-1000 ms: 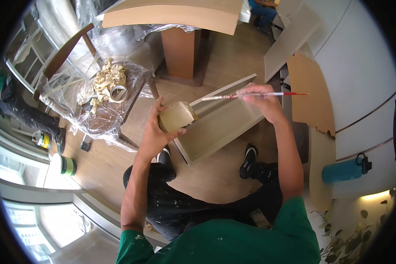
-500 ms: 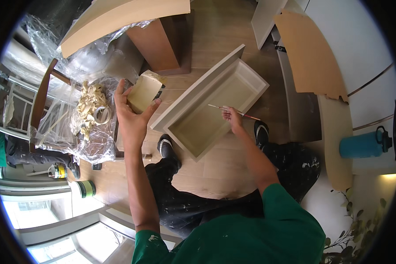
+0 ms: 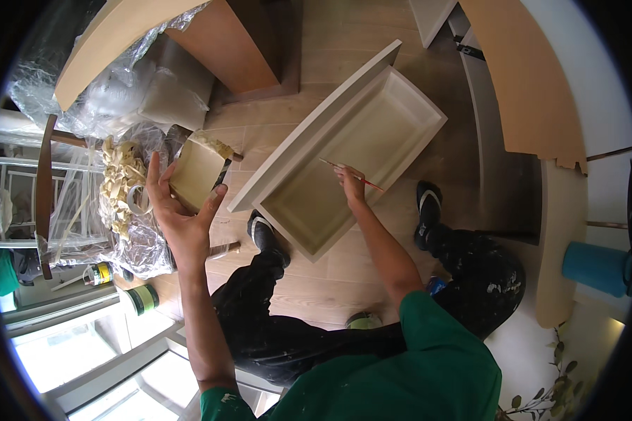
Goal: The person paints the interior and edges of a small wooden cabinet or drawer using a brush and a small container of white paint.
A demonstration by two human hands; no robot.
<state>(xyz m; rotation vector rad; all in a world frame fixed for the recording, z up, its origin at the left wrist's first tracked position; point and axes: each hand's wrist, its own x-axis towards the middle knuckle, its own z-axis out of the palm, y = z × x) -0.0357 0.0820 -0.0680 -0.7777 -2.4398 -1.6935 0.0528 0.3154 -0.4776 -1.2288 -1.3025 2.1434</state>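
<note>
R hand pinching brush, tip aimed fwd-L of it, handle end back-R. L hand spread round tub. Drawer below R hand, long axis near-L to far-R.

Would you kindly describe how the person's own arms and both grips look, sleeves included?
The short green fabric left sleeve bears pale splotches; the short green fabric right sleeve shows none clearly. Below, the bare left forearm and bare right forearm lead to an ungloved left grip and ungloved right grip.
</note>
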